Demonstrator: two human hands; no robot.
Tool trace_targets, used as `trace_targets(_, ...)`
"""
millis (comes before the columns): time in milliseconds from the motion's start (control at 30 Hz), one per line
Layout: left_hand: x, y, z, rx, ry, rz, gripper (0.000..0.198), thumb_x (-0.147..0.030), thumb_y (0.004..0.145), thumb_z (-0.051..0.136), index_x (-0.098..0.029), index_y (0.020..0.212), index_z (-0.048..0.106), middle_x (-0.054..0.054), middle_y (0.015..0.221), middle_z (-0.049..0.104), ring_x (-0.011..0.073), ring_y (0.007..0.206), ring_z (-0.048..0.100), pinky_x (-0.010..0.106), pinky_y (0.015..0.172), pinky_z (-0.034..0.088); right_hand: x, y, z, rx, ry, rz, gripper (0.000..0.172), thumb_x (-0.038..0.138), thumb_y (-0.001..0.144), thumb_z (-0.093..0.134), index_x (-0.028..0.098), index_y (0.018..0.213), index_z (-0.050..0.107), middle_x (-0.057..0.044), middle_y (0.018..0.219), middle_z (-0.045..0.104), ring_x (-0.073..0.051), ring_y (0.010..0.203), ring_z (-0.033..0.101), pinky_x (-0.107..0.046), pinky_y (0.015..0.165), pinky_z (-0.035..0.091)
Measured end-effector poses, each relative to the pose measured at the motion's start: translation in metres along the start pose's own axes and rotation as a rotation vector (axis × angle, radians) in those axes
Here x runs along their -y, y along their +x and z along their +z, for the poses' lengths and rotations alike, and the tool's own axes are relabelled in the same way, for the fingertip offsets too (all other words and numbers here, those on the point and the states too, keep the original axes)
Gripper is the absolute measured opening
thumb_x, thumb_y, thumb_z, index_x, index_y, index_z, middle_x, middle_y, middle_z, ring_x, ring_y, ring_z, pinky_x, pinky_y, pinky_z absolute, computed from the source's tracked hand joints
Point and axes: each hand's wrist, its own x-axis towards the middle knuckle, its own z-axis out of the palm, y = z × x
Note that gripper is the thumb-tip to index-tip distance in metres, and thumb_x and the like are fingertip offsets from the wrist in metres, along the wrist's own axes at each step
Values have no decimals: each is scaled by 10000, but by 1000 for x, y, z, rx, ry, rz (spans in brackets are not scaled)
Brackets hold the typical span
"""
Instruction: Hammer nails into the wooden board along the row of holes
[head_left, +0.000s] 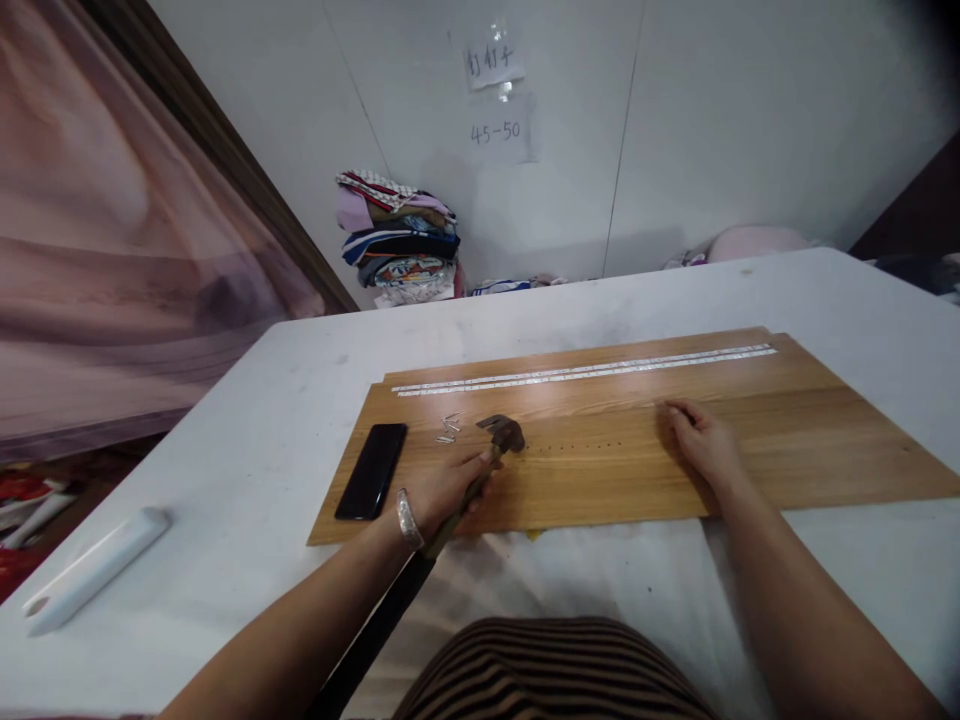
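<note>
My left hand [457,488] is wrapped round a hammer [504,432] near its metal head, its dark handle slanting down toward my body. Beneath it lies a wooden board [585,480] on the white table. My right hand [701,440] rests over the board's right half, fingers pressed together at something small that I cannot make out. A row of small dark dots [574,446] runs along the board between my hands. Several loose nails [448,430] lie left of the hammer head.
A black phone [371,472] lies on the board's left end. Two pale marked strips [585,372] run along its far side. A white object [97,570] sits on the table [225,430] at left. Folded clothes [401,240] are stacked behind the table, beside a pink curtain [127,220].
</note>
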Motion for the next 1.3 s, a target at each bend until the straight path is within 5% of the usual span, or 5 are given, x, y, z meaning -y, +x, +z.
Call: trace_targets(1300,-1,1,2,-21,15,0,604,-686,769,589,-129,998,639,-31,628,540,65,409,433,197,385,275,2,-1,-2,3,-48,1,392,466,866,496,235,1042,759,-93,989,777,-276,898,703,-405,825,539)
